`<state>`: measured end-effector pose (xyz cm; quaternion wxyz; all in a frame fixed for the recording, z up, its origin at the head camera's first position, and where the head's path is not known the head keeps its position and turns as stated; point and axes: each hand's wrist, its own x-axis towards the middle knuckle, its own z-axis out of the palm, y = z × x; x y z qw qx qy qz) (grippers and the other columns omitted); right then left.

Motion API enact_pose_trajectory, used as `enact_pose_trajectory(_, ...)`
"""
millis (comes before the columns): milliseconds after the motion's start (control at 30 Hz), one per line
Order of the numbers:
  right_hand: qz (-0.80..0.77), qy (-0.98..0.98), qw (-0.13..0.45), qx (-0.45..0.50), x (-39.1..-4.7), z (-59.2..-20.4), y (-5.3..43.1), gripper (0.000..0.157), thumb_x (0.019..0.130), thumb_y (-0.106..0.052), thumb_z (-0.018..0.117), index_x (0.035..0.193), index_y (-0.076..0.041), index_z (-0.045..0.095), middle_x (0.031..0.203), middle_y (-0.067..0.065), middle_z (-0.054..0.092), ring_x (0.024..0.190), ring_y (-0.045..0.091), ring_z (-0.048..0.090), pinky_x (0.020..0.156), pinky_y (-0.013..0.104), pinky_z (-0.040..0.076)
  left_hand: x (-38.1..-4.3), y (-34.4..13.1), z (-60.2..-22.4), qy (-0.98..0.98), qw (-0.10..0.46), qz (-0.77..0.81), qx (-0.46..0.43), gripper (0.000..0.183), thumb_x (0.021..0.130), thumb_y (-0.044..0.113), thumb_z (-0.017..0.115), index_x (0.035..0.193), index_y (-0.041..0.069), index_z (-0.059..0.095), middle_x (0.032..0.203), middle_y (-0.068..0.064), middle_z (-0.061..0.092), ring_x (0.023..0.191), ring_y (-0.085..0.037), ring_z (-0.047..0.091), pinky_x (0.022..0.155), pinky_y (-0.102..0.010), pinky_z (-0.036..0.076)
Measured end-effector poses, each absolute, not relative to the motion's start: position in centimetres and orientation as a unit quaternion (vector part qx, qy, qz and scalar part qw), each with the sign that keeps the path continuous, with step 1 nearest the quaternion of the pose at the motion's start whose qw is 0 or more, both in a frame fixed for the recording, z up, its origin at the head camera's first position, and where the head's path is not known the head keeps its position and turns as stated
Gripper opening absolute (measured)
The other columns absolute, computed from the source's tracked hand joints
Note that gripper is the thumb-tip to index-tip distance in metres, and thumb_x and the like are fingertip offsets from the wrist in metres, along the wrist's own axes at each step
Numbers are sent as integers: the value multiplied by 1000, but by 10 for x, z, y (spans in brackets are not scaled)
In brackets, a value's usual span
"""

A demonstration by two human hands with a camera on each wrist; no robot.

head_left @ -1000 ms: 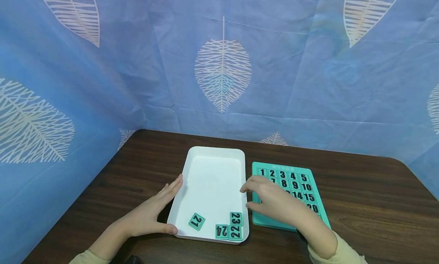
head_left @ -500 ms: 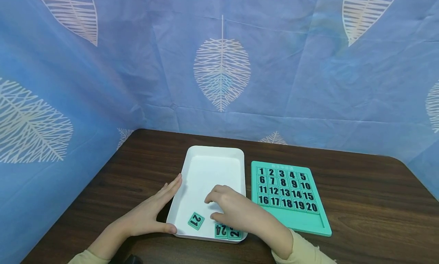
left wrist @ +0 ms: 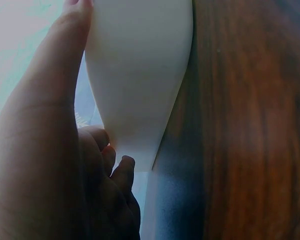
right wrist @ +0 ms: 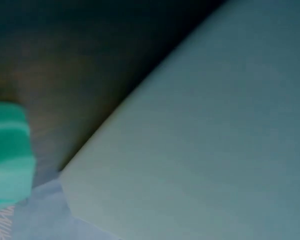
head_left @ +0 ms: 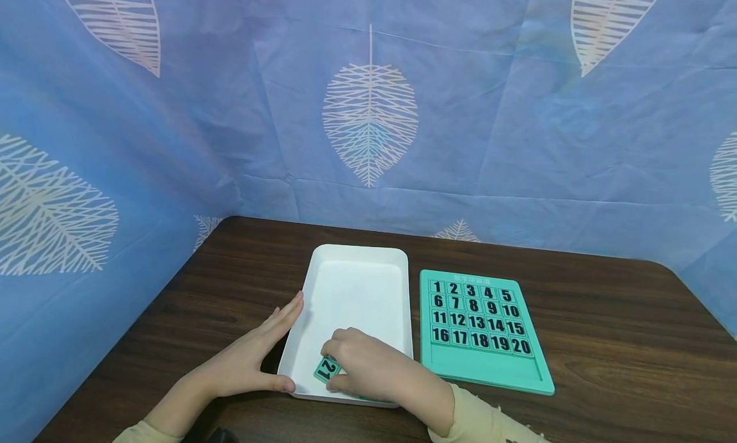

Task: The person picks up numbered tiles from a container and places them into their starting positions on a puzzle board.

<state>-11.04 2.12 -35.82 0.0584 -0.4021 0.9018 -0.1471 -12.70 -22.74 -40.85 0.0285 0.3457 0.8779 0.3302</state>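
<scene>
A white tray lies on the table, holding a green number tile marked 21 near its front left. My right hand is over the front of the tray, its index finger and thumb at opposite edges of that tile, pinching it. The other tiles at the tray's front right are mostly hidden under this hand. My left hand rests along the tray's left rim, fingers extended and thumb at the near left corner. In the left wrist view, the tray's outer wall runs beside the thumb.
Right of the tray lies a green number board with rows 1 to 20 filled and a bare strip at its front. The dark wooden table extends to both sides. A blue leaf-patterned cloth hangs behind it.
My right hand has moved left from over the board, across the tray, to tile 21, uncovering the board and covering the other tiles. My left hand stays at the tray's rim.
</scene>
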Motion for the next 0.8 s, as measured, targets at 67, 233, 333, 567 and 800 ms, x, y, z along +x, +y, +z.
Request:
enact_pose_trajectory(67, -135, 905, 49, -400, -110, -359, 19, 31, 79, -29, 80, 100, -8, 71, 82, -8, 58, 72, 1, 45, 60, 11, 39, -127, -227, -408, 877, 28, 330, 348, 112, 73, 47, 78, 155, 20, 7, 161, -4, 3, 144, -32, 9, 110, -55, 17)
enact_pose_trajectory(233, -105, 911, 16, -397, -109, -361, 14, 30, 75, -31, 82, 93, -9, 70, 76, -8, 56, 67, 2, 43, 54, 12, 36, -126, -228, -409, 873, 26, 330, 357, 113, 74, 46, 78, 155, 18, 5, 161, -6, 2, 144, -34, 9, 114, -30, 6)
enact_pose_trajectory(333, -97, 913, 9, -396, -109, -363, 12, 28, 74, -28, 83, 92, -10, 70, 76, -8, 56, 66, 2, 44, 55, 12, 36, -127, -228, -409, 871, 26, 334, 361, 113, 74, 46, 78, 155, 18, 5, 161, -6, 2, 144, -33, 9, 111, -20, 1)
enact_pose_trajectory(567, -94, 912, 12, -399, -110, -365, 11, 32, 73, -31, 84, 94, -11, 70, 76, -8, 56, 65, 2, 43, 54, 12, 36, -127, -228, -409, 868, 23, 336, 364, 112, 74, 46, 78, 155, 18, 5, 161, -7, 2, 144, -34, 10, 111, -18, 0)
enact_pose_trajectory(800, -95, 909, 13, -406, -111, -364, 12, 27, 75, -16, 79, 101, -10, 71, 80, -6, 58, 69, 3, 46, 57, 12, 38, -128, -228, -411, 870, 21, 336, 361, 112, 74, 46, 78, 155, 19, 6, 161, -6, 2, 144, -32, 11, 110, -17, 0)
